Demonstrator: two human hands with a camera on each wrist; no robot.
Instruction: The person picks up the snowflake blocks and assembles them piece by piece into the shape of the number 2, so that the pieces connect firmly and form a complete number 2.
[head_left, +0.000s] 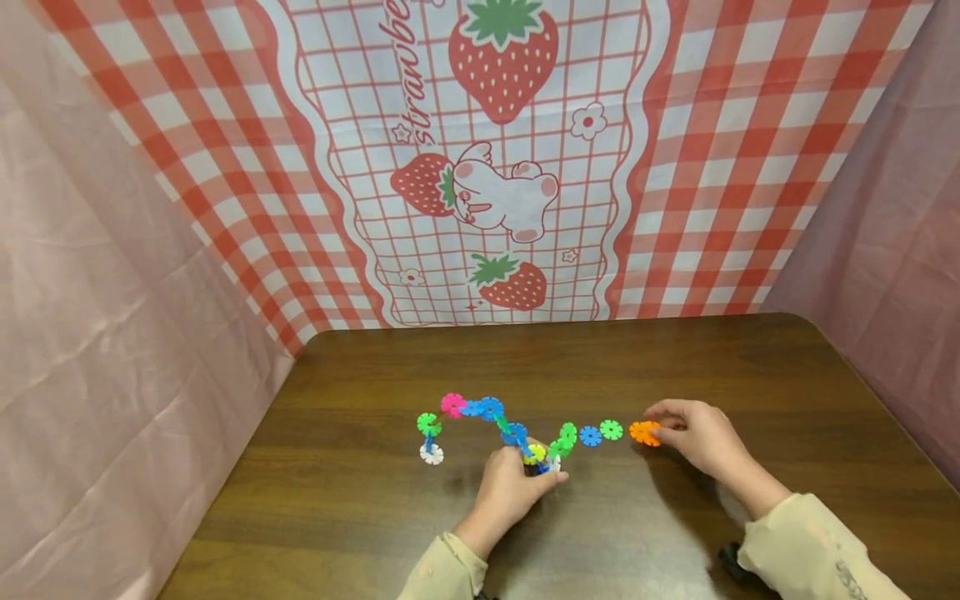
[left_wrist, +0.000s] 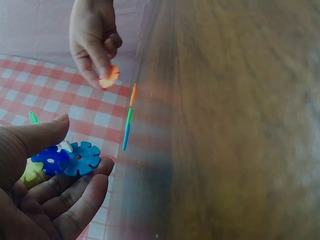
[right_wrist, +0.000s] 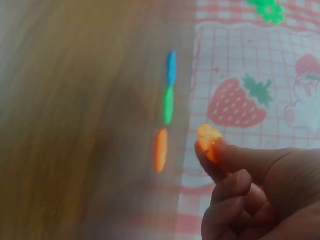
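Low in the frame, my left hand point(head_left: 517, 483) grips the chain of coloured plastic snowflake discs point(head_left: 491, 425) while my right hand point(head_left: 693, 433) pinches an orange plastic snowflake disc point(head_left: 643, 432), which I judge must next slot onto the chain's end.

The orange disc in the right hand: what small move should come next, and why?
Probably carry the orange disc left toward the chain of discs. The right hand pinches it, while the left hand steadies the chain's near end, so joining looks likely.
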